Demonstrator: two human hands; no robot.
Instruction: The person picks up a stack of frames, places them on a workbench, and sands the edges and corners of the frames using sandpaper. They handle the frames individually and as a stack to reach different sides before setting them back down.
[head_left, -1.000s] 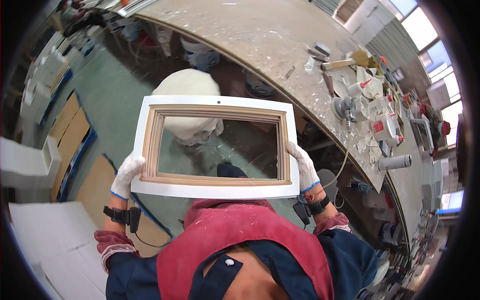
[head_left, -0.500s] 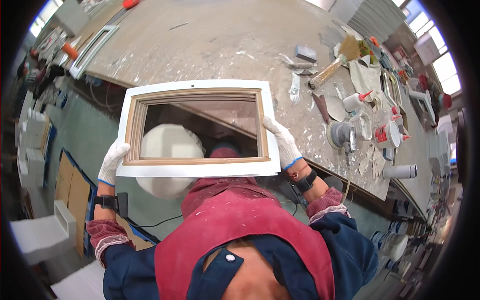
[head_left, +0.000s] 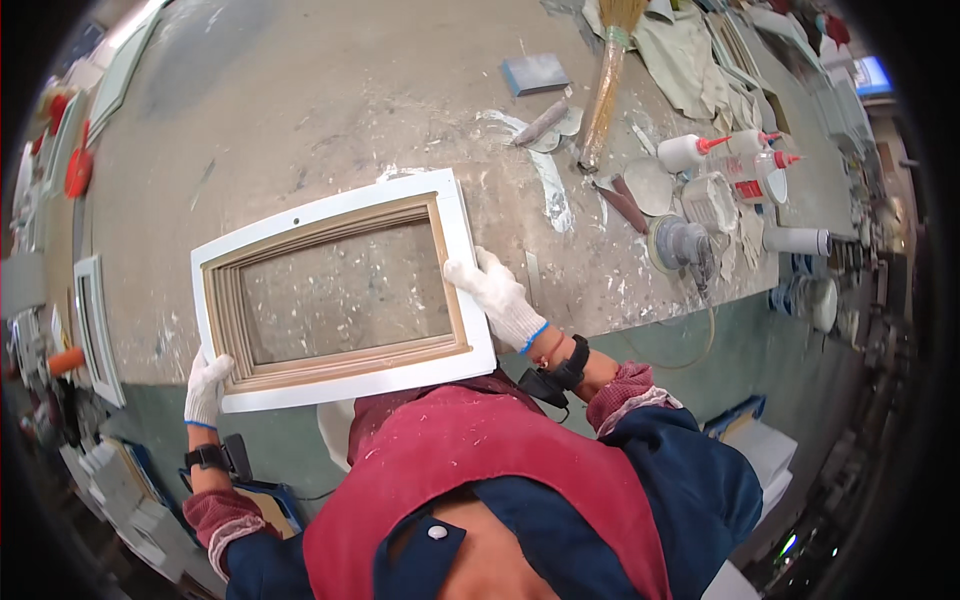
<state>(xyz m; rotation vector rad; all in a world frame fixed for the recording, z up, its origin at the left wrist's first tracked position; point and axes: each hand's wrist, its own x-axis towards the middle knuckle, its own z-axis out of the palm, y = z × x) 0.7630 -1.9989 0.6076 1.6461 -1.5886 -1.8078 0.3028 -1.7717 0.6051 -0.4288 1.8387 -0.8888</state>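
A stack of white rectangular frames (head_left: 350, 388) with bare brown inner edges is held between my two gloved hands, over the near edge of the worktable. Through its opening the table top shows. My left hand (head_left: 208, 388), in a white knit glove, grips the lower left corner, thumb on the upper face. On the right side my right hand (head_left: 496, 296) clasps the outer edge, with its thumb over the face and the other fingers partly hidden. The stack is tilted a little, its right end farther away. Whether it touches the table I cannot tell.
The worktable (head_left: 330, 110) is stained with white smears. On its right lie a sanding block (head_left: 535, 74), a brush (head_left: 600, 110), a scraper (head_left: 622, 203), glue bottles (head_left: 690, 152) and a corded sander (head_left: 676, 243). A white stool (head_left: 335, 432) stands partly hidden below the frames.
The frame stack has moved from over the stool to over the table, turning counter-clockwise. Both hands keep their hold. My view has shifted, bringing more of the table into sight.
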